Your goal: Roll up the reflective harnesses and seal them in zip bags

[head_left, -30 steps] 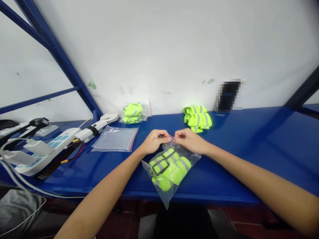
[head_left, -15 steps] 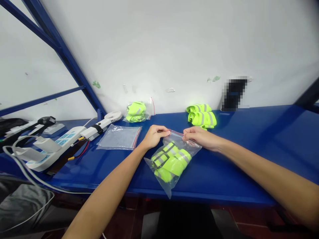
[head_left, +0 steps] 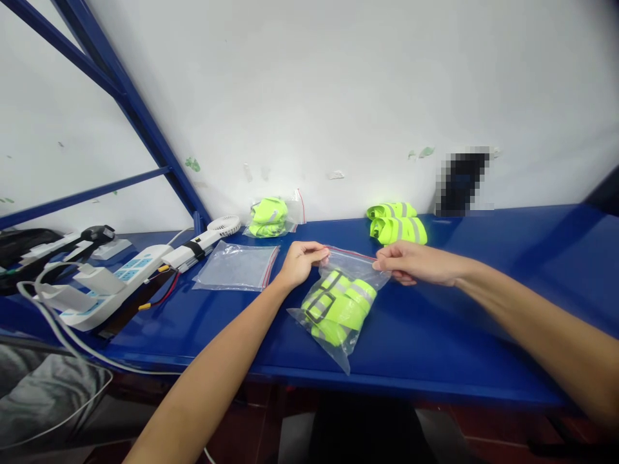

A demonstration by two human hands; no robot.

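Observation:
A clear zip bag (head_left: 344,362) with a red strip along its top edge lies tilted near the front of the blue table. Inside it is a folded neon-yellow reflective vest (head_left: 345,309) with grey bands and a black-edged patch. My left hand (head_left: 304,263) pinches the bag's upper left corner. At the upper right end of the zip, my right hand (head_left: 416,261) pinches the same edge between thumb and fingers. Behind my right hand sit more folded yellow vests (head_left: 399,229), one against another.
Flat zip bags (head_left: 236,265) lie left of my left hand. Farther back stands a bagged vest (head_left: 268,216) by the wall. A white handheld fan (head_left: 206,241), a power strip (head_left: 126,283) and cables (head_left: 68,341) crowd the left. A blurred dark object (head_left: 461,183) leans at the back right.
My right hand has slid right along the zip edge to the bag's corner, away from my left hand. The bag's top is now stretched straighter. The view has shifted slightly.

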